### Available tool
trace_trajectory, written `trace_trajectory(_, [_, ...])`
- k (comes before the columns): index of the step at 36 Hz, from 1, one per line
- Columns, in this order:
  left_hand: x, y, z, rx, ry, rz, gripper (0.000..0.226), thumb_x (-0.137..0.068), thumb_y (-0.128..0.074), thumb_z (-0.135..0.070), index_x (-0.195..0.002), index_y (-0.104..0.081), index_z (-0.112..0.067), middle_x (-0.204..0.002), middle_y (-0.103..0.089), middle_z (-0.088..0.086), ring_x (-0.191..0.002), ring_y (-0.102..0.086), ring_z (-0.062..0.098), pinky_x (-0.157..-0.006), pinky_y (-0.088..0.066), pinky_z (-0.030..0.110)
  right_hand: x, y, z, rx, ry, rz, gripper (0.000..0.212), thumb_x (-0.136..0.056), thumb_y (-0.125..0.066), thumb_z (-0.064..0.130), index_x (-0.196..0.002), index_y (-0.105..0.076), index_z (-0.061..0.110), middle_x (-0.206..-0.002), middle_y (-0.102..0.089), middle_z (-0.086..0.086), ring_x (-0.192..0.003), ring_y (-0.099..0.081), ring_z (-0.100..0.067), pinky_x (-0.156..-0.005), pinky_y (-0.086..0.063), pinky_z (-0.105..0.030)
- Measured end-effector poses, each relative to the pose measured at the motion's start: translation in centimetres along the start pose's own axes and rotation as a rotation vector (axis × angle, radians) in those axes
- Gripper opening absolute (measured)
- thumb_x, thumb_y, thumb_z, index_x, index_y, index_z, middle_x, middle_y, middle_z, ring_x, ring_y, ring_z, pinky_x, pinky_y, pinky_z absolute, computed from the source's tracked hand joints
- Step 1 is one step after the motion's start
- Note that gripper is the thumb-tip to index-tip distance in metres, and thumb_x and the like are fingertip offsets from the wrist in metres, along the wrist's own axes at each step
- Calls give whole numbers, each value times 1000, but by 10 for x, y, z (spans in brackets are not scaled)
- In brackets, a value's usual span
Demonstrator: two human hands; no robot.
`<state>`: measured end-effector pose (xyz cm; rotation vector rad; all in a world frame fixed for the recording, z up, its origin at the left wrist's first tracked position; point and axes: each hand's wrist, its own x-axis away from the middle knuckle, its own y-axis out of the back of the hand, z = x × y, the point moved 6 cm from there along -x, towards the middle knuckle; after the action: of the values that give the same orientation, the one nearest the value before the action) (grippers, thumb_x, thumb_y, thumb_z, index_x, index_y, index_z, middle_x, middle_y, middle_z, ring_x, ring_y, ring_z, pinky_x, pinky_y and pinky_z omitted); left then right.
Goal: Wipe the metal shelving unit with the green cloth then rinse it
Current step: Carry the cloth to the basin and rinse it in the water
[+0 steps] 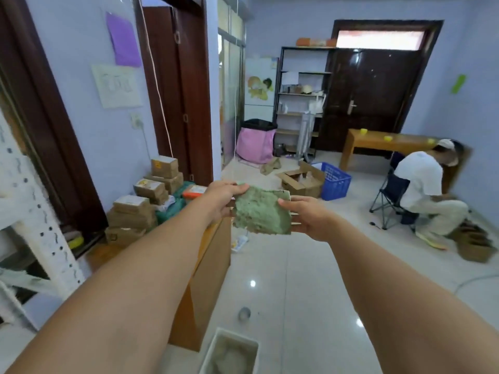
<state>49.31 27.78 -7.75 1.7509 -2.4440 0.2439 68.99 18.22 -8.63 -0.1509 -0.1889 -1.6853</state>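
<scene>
Hanging spread in the air between two hands, one green cloth is gripped at both sides. The left hand pinches its upper left corner, and the right hand clamps its right edge with the thumb on the front. The fingers of both hands are mostly hidden behind the cloth.

The cloth is above the floor, well apart from the white metal shelving unit at the far left. Only a perforated upright and parts of the unit's shelves show; the picture's edge cuts off the rest.

One white tub of murky water sits on the floor below the arms. Its near end is cut off at the bottom edge, and what lies in the water is hard to make out. One brown cardboard box is partly covered by the left arm.

Further back are one blue crate and one wooden bench. The bench carries three small yellow things, too small to identify. One seated person is turned away.
</scene>
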Motion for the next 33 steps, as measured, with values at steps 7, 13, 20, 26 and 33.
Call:
trace_trajectory(7, [-68, -8, 103, -14, 181, 62, 55, -84, -78, -24, -132, -56, -9, -115, -71, 11, -100, -71, 24, -60, -59, 30, -49, 12, -102, -42, -180, -82, 29, -88, -74, 19, -112, -69, 4, -110, -73, -13, -95, -73, -30, -73, -59, -37])
trace_trajectory(13, [-133, 19, 215, -38, 356, 92, 53, -86, -76, -23, -132, -56, -7, -111, -73, 12, -95, -72, 24, -57, -57, 28, -110, -7, -206, -96, -350, -107, 28, -88, -74, 18, -112, -70, 4, -111, -73, -12, -99, -71, -31, -78, -60, -41])
trace_trajectory(20, [-208, 63, 349, -32, 563, 108, 32, -82, -79, -19, -109, -63, -10, -104, -72, 12, -87, -70, 22, -66, -59, 31, -184, -43, -338, -190, -554, -175, 29, -88, -73, 18, -112, -69, 3, -110, -73, -13, -99, -71, -30, -77, -60, -39])
trace_trajectory(26, [-253, 95, 486, 2, 680, 70, 25, -84, -73, -1, -107, -64, -1, -92, -71, 15, -68, -72, 19, -56, -59, 29, -229, -71, -465, -246, -699, -214, 25, -89, -72, 18, -108, -68, 4, -102, -75, -9, -97, -72, -28, -82, -59, -47])
trace_trajectory(33, [-304, 122, 670, -41, 779, 25, 19, -83, -70, 6, -100, -68, -3, -91, -72, 15, -73, -71, 21, -66, -59, 29, -287, -79, -644, -134, -828, -287, 17, -88, -71, 11, -104, -69, 5, -102, -74, -11, -92, -72, -28, -67, -61, -41])
